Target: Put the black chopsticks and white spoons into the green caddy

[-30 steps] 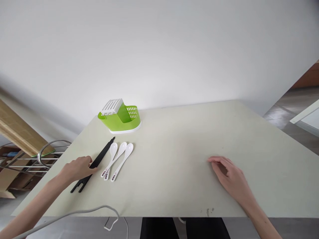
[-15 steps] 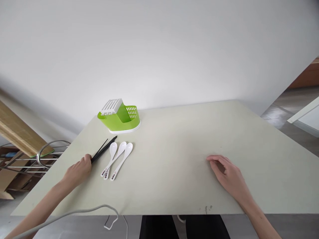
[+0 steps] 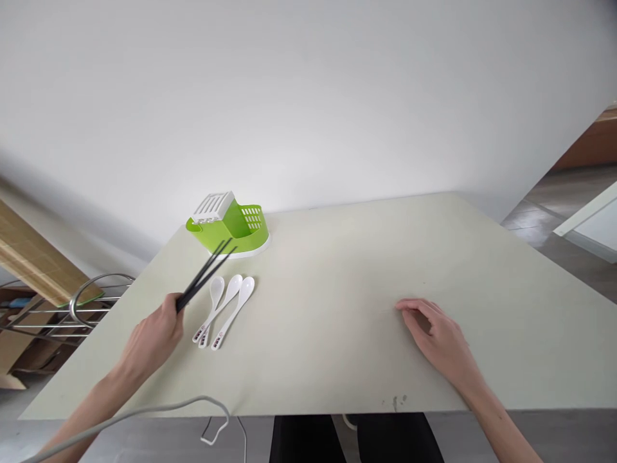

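My left hand (image 3: 153,337) grips a bundle of black chopsticks (image 3: 205,275) by one end and holds them lifted off the table, their tips pointing up toward the green cutlery holder (image 3: 230,224). Three white spoons (image 3: 224,310) lie side by side on the table just right of that hand. The holder has a white slotted top and a white base and stands at the far left of the table. My right hand (image 3: 436,337) rests flat on the pale table (image 3: 337,289), fingers loosely apart, holding nothing.
A metal wire rack (image 3: 72,308) and wooden boards stand off the table's left edge. A grey cable (image 3: 183,408) loops over the near edge. A white wall rises behind the table; floor shows at the right.
My left hand closed on the black chopsticks, gathered them and raised them off the table toward the green holder. The right hand stayed put.
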`<state>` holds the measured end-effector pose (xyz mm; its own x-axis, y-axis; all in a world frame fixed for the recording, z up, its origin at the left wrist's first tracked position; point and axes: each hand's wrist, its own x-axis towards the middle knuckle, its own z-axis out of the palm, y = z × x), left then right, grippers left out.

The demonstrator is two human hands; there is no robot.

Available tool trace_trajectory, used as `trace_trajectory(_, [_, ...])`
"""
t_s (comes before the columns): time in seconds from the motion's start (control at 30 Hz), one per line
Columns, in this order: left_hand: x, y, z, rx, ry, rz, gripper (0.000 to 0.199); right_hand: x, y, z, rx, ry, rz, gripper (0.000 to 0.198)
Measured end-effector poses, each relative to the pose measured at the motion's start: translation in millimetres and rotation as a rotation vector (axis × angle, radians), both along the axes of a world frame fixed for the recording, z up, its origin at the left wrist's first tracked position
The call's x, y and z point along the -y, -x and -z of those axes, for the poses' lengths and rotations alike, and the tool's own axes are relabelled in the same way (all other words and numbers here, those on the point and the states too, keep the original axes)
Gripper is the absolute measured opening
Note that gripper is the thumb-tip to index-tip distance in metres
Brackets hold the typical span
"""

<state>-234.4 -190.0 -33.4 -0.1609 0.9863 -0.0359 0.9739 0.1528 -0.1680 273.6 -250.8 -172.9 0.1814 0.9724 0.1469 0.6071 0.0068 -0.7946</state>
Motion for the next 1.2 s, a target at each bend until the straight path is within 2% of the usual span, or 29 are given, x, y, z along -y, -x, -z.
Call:
trace_trajectory(0.13, [2.5,-65.4,0.7,0.016,0.169,0.2,0.033,-1.1,-0.1,-0.1,-0.007,-0.004,-0.009,0.03])
trace_trajectory(0.27, [1.0,-125.0,21.9,-0.033,0.27,0.312,0.033,-2.7,0.8,-3.5,0.002,-0.014,-0.01,0.03])
trace_trajectory(0.4, [1.0,-168.4,41.7,-0.057,0.277,0.344,0.033,-3.6,2.9,-7.6,-0.003,-0.029,-0.003,0.031])
trace_trajectory(0.5, [0.7,-188.8,48.1,-0.029,0.236,0.319,0.024,-3.7,3.9,-8.9,-0.011,-0.032,0.002,0.03])
trace_trajectory(0.57, [0.0,-196.3,49.5,-0.002,0.204,0.334,0.027,-3.4,4.1,-8.9,-0.014,-0.025,0.001,0.03])
trace_trajectory(0.7, [-0.7,-200.6,52.5,0.0,0.172,0.418,0.036,-2.8,3.6,-8.1,-0.024,-0.013,-0.012,0.03])
trace_trajectory(0.8, [1.4,-197.9,57.3,0.007,0.098,0.473,0.035,-2.8,3.1,-7.4,-0.027,-0.011,-0.016,0.03])
trace_trajectory(0.97, [5.3,-179.4,57.4,0.078,-0.033,0.547,0.045,-2.7,2.9,-6.9,-0.017,-0.028,-0.006,0.031])
trace_trajectory(1.07, [1.8,-153.4,49.4,0.117,-0.162,0.515,0.047,-1.8,2.5,-6.8,-0.02,-0.01,-0.012,0.032])
trace_trajectory(1.2, [-5.0,-105.6,41.9,0.052,-0.325,0.353,0.054,-1.3,1.6,-6.4,-0.018,-0.007,-0.01,0.032])
